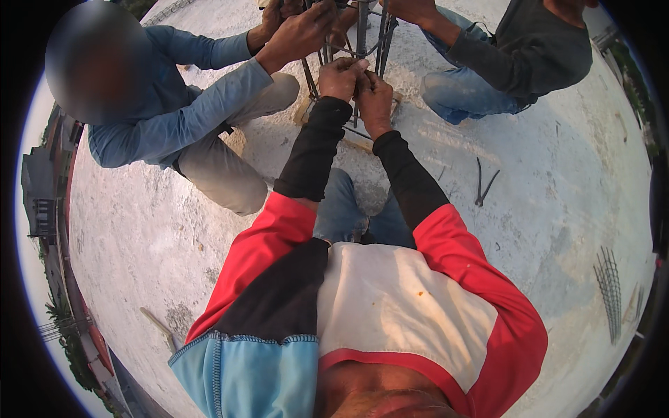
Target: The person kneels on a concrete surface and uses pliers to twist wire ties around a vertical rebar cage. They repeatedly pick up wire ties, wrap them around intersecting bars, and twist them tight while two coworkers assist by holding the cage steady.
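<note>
Both my hands meet at the front of an upright rebar cage [362, 31] that rises from the concrete. My left hand [339, 79] is closed, thumb and fingers pinched together against the bars. Just to its right, my right hand [375, 104] is closed too, its fingertips touching or nearly touching the left ones. Whatever lies between the fingers is too small and hidden to make out. Around the foot of the cage a pale wooden frame [361, 142] shows in part.
A crouching person [195, 97] at the left and another person [502, 70] at the right reach for the same cage above my hands. Pincers [481, 184] lie open on the concrete slab [529, 216]. Rebar mesh [609, 294] lies far right, a wood strip [159, 327] lower left.
</note>
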The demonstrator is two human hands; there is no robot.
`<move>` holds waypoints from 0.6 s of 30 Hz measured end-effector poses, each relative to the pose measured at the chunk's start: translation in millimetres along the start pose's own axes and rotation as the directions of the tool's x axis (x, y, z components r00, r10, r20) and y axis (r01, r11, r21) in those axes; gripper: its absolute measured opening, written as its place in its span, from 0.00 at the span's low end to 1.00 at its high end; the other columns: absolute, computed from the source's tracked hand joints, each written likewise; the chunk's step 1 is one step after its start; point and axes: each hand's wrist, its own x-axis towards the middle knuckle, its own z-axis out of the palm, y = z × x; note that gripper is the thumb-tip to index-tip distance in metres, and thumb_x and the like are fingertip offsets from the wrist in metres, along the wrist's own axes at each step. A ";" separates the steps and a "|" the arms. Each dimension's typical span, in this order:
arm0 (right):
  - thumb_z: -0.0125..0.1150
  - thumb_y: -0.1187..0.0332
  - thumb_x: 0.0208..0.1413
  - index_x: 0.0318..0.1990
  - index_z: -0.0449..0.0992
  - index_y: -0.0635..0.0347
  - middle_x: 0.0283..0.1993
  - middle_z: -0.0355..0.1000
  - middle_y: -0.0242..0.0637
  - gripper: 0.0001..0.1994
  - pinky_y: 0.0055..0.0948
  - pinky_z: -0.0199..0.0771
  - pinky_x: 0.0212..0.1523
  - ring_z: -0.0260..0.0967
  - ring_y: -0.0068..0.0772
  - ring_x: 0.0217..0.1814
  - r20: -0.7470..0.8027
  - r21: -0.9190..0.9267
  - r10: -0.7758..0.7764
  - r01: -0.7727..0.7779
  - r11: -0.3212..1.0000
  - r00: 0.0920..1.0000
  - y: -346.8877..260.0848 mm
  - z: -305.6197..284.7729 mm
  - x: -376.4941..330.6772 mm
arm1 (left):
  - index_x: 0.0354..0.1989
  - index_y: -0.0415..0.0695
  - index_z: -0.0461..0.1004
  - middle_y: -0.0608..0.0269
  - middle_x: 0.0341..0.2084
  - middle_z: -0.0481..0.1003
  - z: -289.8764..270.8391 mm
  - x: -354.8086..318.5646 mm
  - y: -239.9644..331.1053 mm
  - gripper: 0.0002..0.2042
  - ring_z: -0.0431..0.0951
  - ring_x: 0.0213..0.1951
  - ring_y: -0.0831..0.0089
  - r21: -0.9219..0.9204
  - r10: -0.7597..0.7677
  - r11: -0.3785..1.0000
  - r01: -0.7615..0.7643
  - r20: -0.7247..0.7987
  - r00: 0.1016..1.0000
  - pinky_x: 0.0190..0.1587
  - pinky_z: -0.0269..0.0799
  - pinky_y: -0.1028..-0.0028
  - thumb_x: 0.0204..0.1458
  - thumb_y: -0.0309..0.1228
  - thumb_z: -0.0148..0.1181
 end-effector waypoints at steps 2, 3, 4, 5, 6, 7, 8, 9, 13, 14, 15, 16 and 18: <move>0.55 0.61 0.70 0.42 0.81 0.70 0.26 0.78 0.41 0.17 0.36 0.75 0.31 0.77 0.33 0.27 0.048 -0.056 -0.013 0.015 0.998 0.999 -4.9 -7.5 -1.7 | 0.45 0.31 0.82 0.63 0.26 0.80 4.2 0.6 -2.0 0.17 0.75 0.24 0.77 0.012 -0.024 1.000 0.024 -0.026 0.999 0.26 0.71 0.74 0.60 0.36 0.70; 0.55 0.61 0.70 0.41 0.81 0.70 0.26 0.78 0.39 0.18 0.35 0.74 0.30 0.76 0.30 0.27 0.082 -0.017 0.034 -0.032 0.999 0.996 -6.6 -11.9 -1.7 | 0.48 0.31 0.81 0.62 0.28 0.80 4.6 1.8 -2.3 0.20 0.76 0.26 0.76 0.019 -0.074 0.997 0.073 0.015 0.997 0.28 0.71 0.75 0.60 0.39 0.70; 0.55 0.60 0.71 0.41 0.81 0.70 0.27 0.78 0.37 0.18 0.33 0.73 0.30 0.75 0.28 0.27 0.112 0.036 0.072 -0.076 0.996 0.991 -7.6 -16.3 -1.8 | 0.52 0.32 0.80 0.62 0.30 0.80 4.2 3.0 -2.8 0.23 0.77 0.28 0.75 0.015 -0.122 0.993 0.121 0.072 0.990 0.30 0.71 0.75 0.60 0.42 0.70; 0.54 0.60 0.71 0.41 0.81 0.69 0.27 0.77 0.35 0.18 0.33 0.71 0.29 0.73 0.27 0.27 0.162 0.170 0.204 -0.231 0.958 0.965 -8.0 -20.1 -1.6 | 0.52 0.32 0.80 0.60 0.33 0.80 2.6 4.5 -2.9 0.24 0.78 0.31 0.73 -0.013 -0.165 0.986 0.167 0.110 0.980 0.31 0.72 0.74 0.60 0.43 0.69; 0.54 0.60 0.71 0.42 0.81 0.68 0.27 0.76 0.33 0.17 0.32 0.70 0.29 0.72 0.26 0.27 0.226 0.307 0.316 -0.375 0.875 0.921 -7.8 -23.5 -1.5 | 0.53 0.32 0.80 0.59 0.35 0.80 0.4 5.6 -3.2 0.24 0.78 0.33 0.72 -0.051 -0.206 0.975 0.217 0.165 0.965 0.33 0.74 0.73 0.61 0.44 0.68; 0.54 0.60 0.71 0.42 0.81 0.67 0.27 0.75 0.32 0.17 0.31 0.68 0.28 0.70 0.25 0.27 0.329 0.428 0.393 -0.507 0.748 0.859 -7.4 -26.5 -2.4 | 0.54 0.33 0.80 0.57 0.38 0.81 -1.6 6.2 -3.3 0.25 0.79 0.35 0.71 -0.085 -0.247 0.959 0.270 0.219 0.944 0.35 0.75 0.71 0.62 0.45 0.67; 0.55 0.59 0.71 0.43 0.81 0.65 0.26 0.73 0.30 0.16 0.30 0.67 0.28 0.69 0.24 0.26 0.332 0.381 0.378 -0.489 0.784 0.864 -6.7 -29.2 -4.2 | 0.53 0.34 0.79 0.58 0.40 0.80 -2.8 6.1 -3.4 0.24 0.79 0.39 0.69 -0.113 -0.268 0.947 0.300 0.239 0.933 0.38 0.75 0.69 0.62 0.46 0.67; 0.56 0.58 0.71 0.43 0.81 0.64 0.26 0.71 0.29 0.16 0.29 0.66 0.29 0.67 0.23 0.26 0.363 0.338 0.344 -0.466 0.818 0.866 -5.9 -32.8 -7.3 | 0.53 0.36 0.79 0.59 0.42 0.80 -3.8 5.5 -2.9 0.24 0.79 0.42 0.68 -0.140 -0.286 0.934 0.328 0.255 0.924 0.41 0.76 0.67 0.63 0.47 0.66; 0.59 0.59 0.68 0.42 0.81 0.66 0.25 0.68 0.29 0.16 0.26 0.61 0.28 0.64 0.21 0.25 0.485 0.324 0.383 -0.568 0.757 0.786 -4.8 -42.9 -36.5 | 0.48 0.43 0.77 0.63 0.44 0.79 -8.5 -1.5 7.0 0.20 0.79 0.49 0.67 -0.148 -0.340 0.911 0.386 0.261 0.903 0.47 0.77 0.64 0.64 0.49 0.64; 0.60 0.58 0.68 0.42 0.82 0.66 0.26 0.69 0.30 0.17 0.27 0.63 0.29 0.65 0.22 0.26 0.505 0.207 0.430 -0.589 0.781 0.748 -5.0 -49.5 -45.1 | 0.46 0.44 0.77 0.64 0.43 0.79 -8.8 -3.1 10.4 0.19 0.79 0.49 0.68 -0.127 -0.349 0.912 0.389 0.255 0.902 0.47 0.77 0.65 0.64 0.49 0.63; 0.61 0.57 0.67 0.42 0.82 0.67 0.26 0.71 0.32 0.18 0.28 0.65 0.30 0.66 0.23 0.27 0.532 0.097 0.461 -0.591 0.801 0.711 -5.7 -56.6 -52.3 | 0.44 0.46 0.77 0.66 0.42 0.79 -8.9 -4.8 13.4 0.17 0.80 0.49 0.70 -0.113 -0.344 0.917 0.382 0.257 0.903 0.48 0.77 0.65 0.64 0.49 0.63; 0.62 0.56 0.67 0.42 0.83 0.67 0.27 0.72 0.34 0.18 0.28 0.67 0.32 0.68 0.25 0.28 0.516 -0.074 0.558 -0.615 0.785 0.650 -6.8 -60.8 -54.5 | 0.43 0.47 0.77 0.66 0.40 0.79 -8.5 -6.7 15.6 0.17 0.80 0.46 0.71 -0.103 -0.330 0.926 0.363 0.241 0.913 0.45 0.77 0.67 0.64 0.49 0.63; 0.64 0.55 0.66 0.42 0.83 0.68 0.30 0.76 0.38 0.20 0.32 0.72 0.36 0.72 0.30 0.32 0.261 -0.084 0.345 -0.335 0.938 0.902 -10.6 -66.4 -46.5 | 0.40 0.48 0.77 0.67 0.36 0.80 -5.2 -10.5 16.0 0.16 0.82 0.40 0.73 -0.104 -0.271 0.949 0.299 0.223 0.936 0.40 0.77 0.70 0.65 0.48 0.63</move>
